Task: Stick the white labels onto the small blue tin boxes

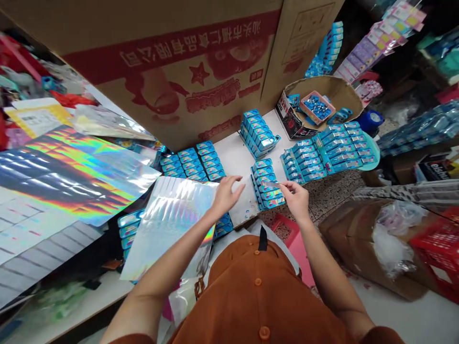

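My right hand (297,199) pinches a small shiny sticker (271,184) over a stack of blue packs (264,172) on the white tabletop. Some of the front packs in that stack carry a rainbow sheen. My left hand (227,195) hovers with fingers apart and nothing in it, beside the right edge of a silvery holographic sticker sheet (172,215). That sheet lies on top of more blue packs, and my left forearm covers part of it. Several rows of blue packs (193,162) stand just beyond my left hand.
A large cardboard box (172,62) walls off the back. More blue packs sit in a stack (258,131) and on a turquoise tray (375,157). A cut-down carton (344,86) holds a pink basket (317,106) of small blue pieces. Larger holographic sheets (79,177) spread at left.
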`<state>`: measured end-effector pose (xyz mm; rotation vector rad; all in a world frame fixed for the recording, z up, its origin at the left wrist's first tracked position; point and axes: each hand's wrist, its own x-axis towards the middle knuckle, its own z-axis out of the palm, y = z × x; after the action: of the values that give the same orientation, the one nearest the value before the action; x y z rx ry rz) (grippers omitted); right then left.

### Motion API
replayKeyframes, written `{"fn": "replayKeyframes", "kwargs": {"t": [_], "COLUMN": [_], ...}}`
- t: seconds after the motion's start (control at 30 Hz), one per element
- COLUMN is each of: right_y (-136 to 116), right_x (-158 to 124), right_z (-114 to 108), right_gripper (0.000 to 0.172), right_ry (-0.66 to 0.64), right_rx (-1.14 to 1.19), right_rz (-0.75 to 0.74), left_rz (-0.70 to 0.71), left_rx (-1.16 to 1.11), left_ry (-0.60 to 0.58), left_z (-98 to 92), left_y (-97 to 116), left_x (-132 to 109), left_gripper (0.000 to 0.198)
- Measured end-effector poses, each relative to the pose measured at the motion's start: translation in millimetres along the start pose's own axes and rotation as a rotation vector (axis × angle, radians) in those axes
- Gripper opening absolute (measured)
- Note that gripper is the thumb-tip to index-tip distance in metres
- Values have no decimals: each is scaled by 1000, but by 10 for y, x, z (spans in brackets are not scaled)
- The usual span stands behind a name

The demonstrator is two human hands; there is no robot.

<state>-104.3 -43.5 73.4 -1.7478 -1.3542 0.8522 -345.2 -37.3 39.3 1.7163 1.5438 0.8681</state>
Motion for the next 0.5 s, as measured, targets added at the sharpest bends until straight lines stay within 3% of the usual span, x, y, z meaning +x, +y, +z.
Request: {"fn": "replayKeyframes", "kwargs": {"t": [0.1, 0.2, 0.5], "right_y": [110, 220, 430], "right_x": [184, 337, 639], "right_z": [-9, -28, -49], "right_gripper": [26, 25, 22], "right_ry": [-56, -90, -117], "right_rx": [7, 29, 152], "right_rz": [43, 79, 220], "left_rz": [-231, -376, -525], "left_rx": [-341, -573, -795], "left_ry": [-61, -93, -162], "left_z": [496, 796, 1154], "left_y": [121, 124, 95], "left_x": [183, 360, 653], "left_gripper": [30, 33, 33]}}
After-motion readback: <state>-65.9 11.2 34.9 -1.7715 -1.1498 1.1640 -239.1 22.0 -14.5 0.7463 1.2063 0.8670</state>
